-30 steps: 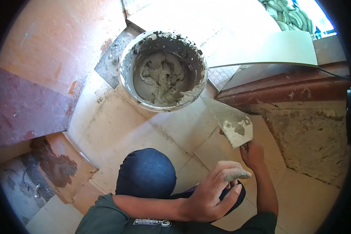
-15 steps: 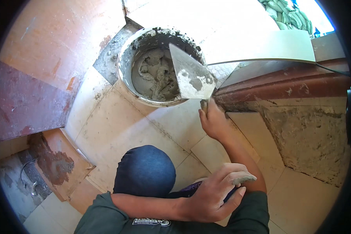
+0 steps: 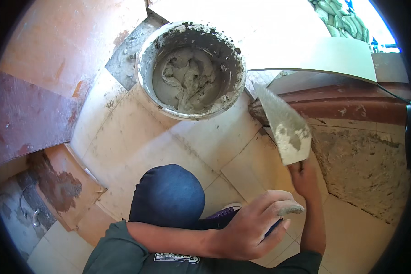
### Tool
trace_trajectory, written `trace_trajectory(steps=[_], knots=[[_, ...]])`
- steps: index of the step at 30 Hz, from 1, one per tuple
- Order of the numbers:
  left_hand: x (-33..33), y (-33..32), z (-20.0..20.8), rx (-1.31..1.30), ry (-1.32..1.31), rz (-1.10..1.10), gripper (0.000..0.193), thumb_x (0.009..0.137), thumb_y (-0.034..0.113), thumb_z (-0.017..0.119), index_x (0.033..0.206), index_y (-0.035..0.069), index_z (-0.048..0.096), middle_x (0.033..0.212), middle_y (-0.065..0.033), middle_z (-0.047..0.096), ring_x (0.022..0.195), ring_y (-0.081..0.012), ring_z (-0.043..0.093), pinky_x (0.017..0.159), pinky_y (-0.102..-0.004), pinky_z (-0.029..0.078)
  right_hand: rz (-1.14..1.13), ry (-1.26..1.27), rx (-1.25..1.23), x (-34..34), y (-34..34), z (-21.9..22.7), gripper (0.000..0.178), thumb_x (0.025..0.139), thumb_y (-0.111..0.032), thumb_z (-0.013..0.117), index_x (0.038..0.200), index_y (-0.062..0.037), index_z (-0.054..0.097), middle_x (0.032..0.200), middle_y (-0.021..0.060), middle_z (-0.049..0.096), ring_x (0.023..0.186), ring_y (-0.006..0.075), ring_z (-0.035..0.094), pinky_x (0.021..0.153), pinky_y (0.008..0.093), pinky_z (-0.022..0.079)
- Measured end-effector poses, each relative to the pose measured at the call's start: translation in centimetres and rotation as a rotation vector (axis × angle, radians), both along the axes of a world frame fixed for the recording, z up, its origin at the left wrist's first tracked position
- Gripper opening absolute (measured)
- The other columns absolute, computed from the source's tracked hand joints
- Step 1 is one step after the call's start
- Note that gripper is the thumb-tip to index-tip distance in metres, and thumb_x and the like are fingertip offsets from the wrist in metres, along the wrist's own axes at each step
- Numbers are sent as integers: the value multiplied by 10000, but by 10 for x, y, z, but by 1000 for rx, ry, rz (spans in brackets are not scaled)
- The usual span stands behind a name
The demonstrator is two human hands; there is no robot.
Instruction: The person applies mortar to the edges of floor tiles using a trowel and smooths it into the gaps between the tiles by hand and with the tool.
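Note:
In my right hand is the handle of a pointed trowel, my fingers closed around it. Its blade points up and to the left, right of the bucket, with grey mortar smeared near the handle end. My left hand is in front of my body, fingers half curled and thumb apart from them. Grey mortar coats its fingertips, and I see no tool in it. The round bucket stands ahead of me, its rim crusted with mortar. Wet grey mortar lies inside, its surface lumpy.
My bent knee is just left of my left hand. Pale floor tiles surround the bucket. A reddish-brown moulded ledge and a rough mortared patch are at right. Brownish boards lie at left, and a pale panel at upper right.
My right hand has drawn the trowel away from over the bucket, right and back toward me. The blade now points more steeply up. My left hand has hardly moved.

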State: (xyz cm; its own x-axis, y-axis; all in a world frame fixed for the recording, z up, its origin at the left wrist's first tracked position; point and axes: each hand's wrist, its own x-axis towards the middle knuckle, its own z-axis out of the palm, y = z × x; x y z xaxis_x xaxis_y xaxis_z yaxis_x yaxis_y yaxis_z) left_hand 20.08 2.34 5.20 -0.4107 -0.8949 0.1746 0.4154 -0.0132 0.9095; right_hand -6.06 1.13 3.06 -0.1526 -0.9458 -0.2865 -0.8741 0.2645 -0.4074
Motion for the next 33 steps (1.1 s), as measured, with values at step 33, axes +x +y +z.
trace_trajectory(steps=[33], knots=[[11, -26, -12, 146, 251, 355, 361, 924, -41, 512, 1270, 55, 546, 1166, -106, 491, 792, -146, 466, 708, -275, 428, 1097, 823, -521, 225, -263, -62, 212, 852, -129, 644, 1054, -86, 692, 1103, 45, 649, 1191, 224, 564, 1152, 434, 340]])
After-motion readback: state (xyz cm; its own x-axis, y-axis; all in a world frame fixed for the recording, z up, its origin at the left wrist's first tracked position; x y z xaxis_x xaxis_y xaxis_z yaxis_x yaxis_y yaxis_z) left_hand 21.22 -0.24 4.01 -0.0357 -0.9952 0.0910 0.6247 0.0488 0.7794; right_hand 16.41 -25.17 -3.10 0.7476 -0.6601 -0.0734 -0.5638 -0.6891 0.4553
